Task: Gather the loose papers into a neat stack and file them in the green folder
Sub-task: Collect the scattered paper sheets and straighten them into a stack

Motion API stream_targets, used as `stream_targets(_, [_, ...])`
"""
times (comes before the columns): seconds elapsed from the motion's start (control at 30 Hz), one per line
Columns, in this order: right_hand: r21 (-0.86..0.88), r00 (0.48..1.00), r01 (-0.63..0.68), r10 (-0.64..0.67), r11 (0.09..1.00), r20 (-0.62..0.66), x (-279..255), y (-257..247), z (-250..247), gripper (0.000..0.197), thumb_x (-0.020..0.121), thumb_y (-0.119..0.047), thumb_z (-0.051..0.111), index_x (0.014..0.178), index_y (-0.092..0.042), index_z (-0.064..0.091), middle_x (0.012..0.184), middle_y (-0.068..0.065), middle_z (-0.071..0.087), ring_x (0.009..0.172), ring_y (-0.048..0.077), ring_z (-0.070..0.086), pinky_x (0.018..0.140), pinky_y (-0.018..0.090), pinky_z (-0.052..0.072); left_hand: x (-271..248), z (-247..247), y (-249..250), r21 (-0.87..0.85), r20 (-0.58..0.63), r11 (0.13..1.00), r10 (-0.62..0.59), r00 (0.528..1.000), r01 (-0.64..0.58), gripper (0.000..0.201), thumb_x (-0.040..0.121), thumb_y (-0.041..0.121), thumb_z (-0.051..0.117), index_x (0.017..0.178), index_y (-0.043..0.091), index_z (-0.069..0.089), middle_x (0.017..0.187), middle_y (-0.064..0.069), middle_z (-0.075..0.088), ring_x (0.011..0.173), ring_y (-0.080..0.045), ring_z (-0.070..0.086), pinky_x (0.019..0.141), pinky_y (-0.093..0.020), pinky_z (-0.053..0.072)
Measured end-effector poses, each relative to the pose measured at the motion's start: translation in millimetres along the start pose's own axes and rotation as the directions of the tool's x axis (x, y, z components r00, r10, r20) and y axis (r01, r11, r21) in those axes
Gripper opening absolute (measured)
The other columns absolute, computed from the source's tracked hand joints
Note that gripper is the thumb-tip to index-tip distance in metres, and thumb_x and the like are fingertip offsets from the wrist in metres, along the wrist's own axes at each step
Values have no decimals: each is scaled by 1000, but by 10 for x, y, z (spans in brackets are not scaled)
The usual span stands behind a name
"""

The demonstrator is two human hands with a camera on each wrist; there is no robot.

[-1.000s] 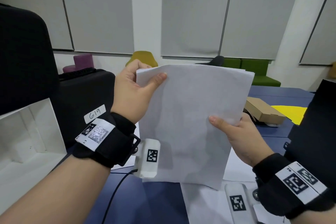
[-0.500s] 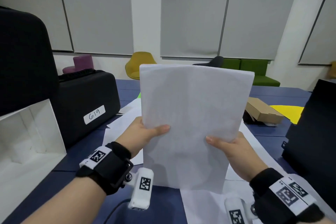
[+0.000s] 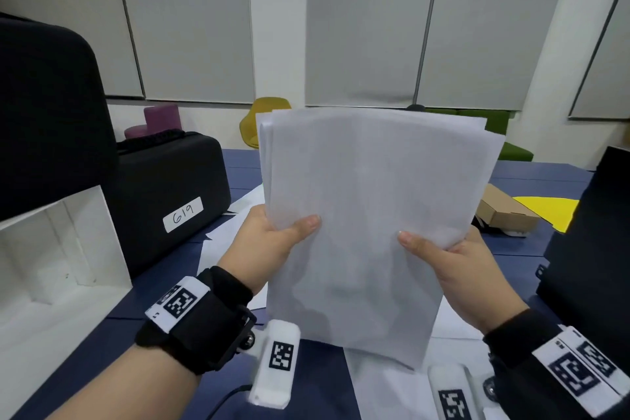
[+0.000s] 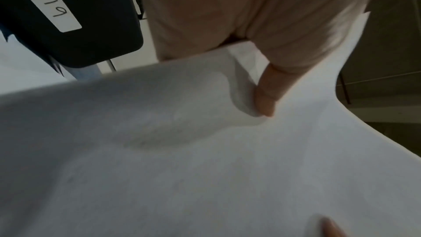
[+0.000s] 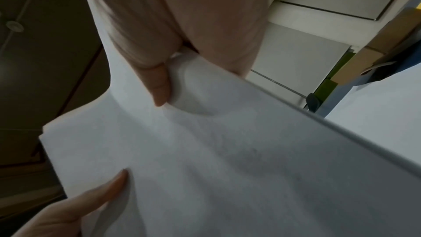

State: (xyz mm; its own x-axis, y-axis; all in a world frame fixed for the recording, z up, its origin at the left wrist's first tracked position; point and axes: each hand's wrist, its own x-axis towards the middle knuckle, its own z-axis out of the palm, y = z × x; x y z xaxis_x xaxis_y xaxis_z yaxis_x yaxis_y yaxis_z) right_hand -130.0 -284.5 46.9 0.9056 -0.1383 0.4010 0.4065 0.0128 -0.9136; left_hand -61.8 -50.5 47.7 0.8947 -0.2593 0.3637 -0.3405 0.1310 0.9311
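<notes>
A stack of white papers [image 3: 368, 215] stands upright above the blue table, its top edges slightly uneven. My left hand [image 3: 269, 242] grips its left edge, thumb on the front sheet. My right hand [image 3: 453, 259] grips the right edge the same way. In the left wrist view the papers [image 4: 205, 159] fill the frame under my left hand [image 4: 262, 82]. The right wrist view shows the papers [image 5: 227, 150] pinched under my right hand [image 5: 164, 86]. More loose sheets [image 3: 231, 232] lie on the table behind and below the stack. The green folder is not visible.
A black case labelled G19 [image 3: 170, 194] and a white open box [image 3: 51, 266] stand at the left. A cardboard box [image 3: 504, 211] and a yellow sheet [image 3: 545, 211] lie at the right, beside a dark case [image 3: 593, 249]. Chairs stand beyond the table.
My left hand slid from the stack's top left corner down to its lower left edge. The stack stayed upright, and its top edges now show several offset sheets.
</notes>
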Motion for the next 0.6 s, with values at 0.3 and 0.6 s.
stream_targets(0.3, [29,990,-136,135,990,25,-37,139,-96,31,74,-4,70,105,-8,71,106,13,74,100,29,70,88,42,54,-99,4,-236,-53,49,997,-59,997,62,43,70,22,77,110,7,70,108,-11,74,100,-26,71,82,-33,57])
stream_targets(0.6, [-148,965,-258,263,955,16,-80,316,-82,23,88,0,63,108,-12,69,102,2,76,96,19,72,84,31,57,-174,129,-504,141,-99,981,-122,988,135,15,93,8,61,95,18,72,90,4,77,87,-14,73,74,-25,58])
